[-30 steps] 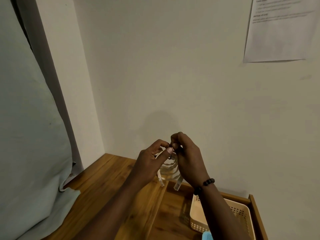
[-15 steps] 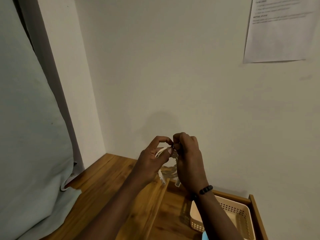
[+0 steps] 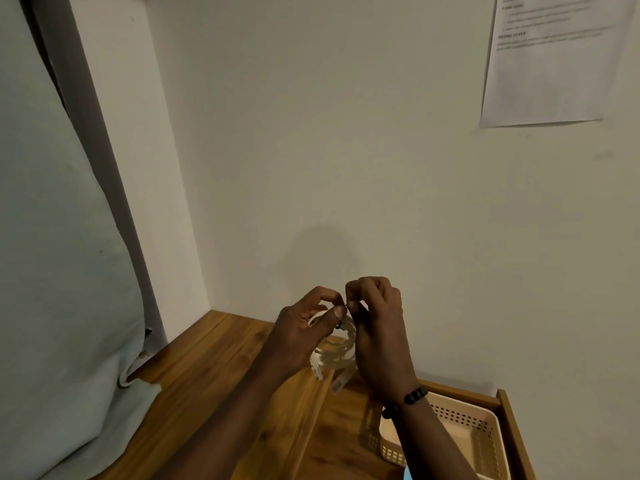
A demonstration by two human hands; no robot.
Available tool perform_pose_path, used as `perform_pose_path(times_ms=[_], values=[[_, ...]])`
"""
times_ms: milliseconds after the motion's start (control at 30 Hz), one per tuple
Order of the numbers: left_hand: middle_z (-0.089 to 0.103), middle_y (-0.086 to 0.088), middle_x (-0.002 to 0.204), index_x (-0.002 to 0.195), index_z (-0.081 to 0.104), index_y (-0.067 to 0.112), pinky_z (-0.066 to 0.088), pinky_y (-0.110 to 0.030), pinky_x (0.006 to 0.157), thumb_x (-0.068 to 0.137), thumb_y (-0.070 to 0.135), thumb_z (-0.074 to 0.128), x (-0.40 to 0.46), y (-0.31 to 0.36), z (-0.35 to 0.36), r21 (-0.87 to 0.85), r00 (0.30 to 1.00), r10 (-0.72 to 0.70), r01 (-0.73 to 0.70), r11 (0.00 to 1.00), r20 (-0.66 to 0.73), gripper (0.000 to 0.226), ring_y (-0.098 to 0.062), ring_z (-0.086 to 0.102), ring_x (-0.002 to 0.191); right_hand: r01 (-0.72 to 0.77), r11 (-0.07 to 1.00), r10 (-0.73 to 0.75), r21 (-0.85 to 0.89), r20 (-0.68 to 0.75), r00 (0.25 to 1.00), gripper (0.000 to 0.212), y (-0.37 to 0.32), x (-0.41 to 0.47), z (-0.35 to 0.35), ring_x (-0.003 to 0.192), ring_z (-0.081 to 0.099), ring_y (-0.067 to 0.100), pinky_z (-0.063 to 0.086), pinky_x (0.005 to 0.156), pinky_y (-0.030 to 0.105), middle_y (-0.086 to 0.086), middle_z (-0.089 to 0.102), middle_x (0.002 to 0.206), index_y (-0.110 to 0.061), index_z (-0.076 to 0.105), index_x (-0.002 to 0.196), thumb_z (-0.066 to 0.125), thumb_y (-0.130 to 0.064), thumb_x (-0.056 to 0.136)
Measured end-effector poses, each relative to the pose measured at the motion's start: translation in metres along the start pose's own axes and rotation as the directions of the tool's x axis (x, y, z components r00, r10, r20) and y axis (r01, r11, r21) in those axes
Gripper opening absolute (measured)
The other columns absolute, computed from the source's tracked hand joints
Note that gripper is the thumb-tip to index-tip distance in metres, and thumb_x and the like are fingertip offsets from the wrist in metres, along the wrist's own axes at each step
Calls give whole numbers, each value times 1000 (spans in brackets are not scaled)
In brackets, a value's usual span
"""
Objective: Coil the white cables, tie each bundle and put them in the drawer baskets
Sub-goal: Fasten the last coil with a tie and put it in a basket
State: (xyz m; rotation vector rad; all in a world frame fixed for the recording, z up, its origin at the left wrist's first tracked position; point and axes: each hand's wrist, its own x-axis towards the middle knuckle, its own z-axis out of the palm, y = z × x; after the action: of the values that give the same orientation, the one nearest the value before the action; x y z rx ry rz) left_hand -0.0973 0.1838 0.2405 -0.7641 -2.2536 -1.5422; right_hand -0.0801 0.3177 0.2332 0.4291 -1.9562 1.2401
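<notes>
A coiled white cable (image 3: 337, 351) hangs between my two hands above the wooden top, its two plug ends pointing down. My left hand (image 3: 301, 336) holds the coil's left side, thumb and forefinger pinched at its top. My right hand (image 3: 379, 336) grips the right side and pinches a thin dark tie (image 3: 338, 324) at the same spot. Below and to the right, a beige perforated basket (image 3: 485, 434) sits in the open wooden drawer (image 3: 509, 420).
The wooden top (image 3: 214, 362) runs into a corner of the white wall. A pale cloth (image 3: 62, 271) hangs over the left side and onto the wood. A printed sheet (image 3: 550, 60) is stuck to the wall at upper right.
Both hands have stayed together on the coil, and the fingertips have shifted slightly at its top around the tie. The view has tilted a little.
</notes>
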Motion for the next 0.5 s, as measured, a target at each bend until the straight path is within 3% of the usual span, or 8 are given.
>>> perform_pose_path(times_ms=[200, 300, 367, 500], values=[[69, 3, 84, 96, 61, 30, 54, -23, 68, 89, 33, 64, -6, -4, -3, 15, 998, 31, -32, 999, 63, 8, -14, 68, 80, -81, 993, 76, 84, 60, 995, 38, 6, -2, 2, 77, 57, 21, 52, 67, 42, 0, 58, 82, -21, 50, 95, 43, 15, 88], [69, 8, 89, 99, 61, 33, 55, -22, 68, 88, 31, 66, -8, -7, -1, 23, 995, 35, -38, 999, 95, 12, -15, 68, 84, -148, 977, 131, 152, 117, 984, 30, 2, 1, -2, 73, 53, 21, 49, 62, 30, 9, 56, 82, -16, 49, 93, 39, 13, 92], [67, 12, 93, 103, 59, 35, 55, -23, 69, 87, 30, 69, -10, -9, -2, 44, 991, 47, -53, 998, 125, 19, -14, 67, 87, -285, 919, 222, 274, 240, 945, 16, 7, 8, -7, 74, 55, 19, 50, 64, 25, 15, 58, 86, -11, 50, 94, 39, 0, 99], [66, 16, 99, 109, 58, 35, 54, -19, 74, 86, 23, 72, -12, -8, -3, 56, 984, 73, -83, 995, 162, 29, -10, 66, 93, -455, 829, 279, 326, 464, 841, 19, 28, 19, -11, 80, 59, 23, 48, 75, 41, 5, 63, 80, -15, 55, 87, 43, -14, 102]])
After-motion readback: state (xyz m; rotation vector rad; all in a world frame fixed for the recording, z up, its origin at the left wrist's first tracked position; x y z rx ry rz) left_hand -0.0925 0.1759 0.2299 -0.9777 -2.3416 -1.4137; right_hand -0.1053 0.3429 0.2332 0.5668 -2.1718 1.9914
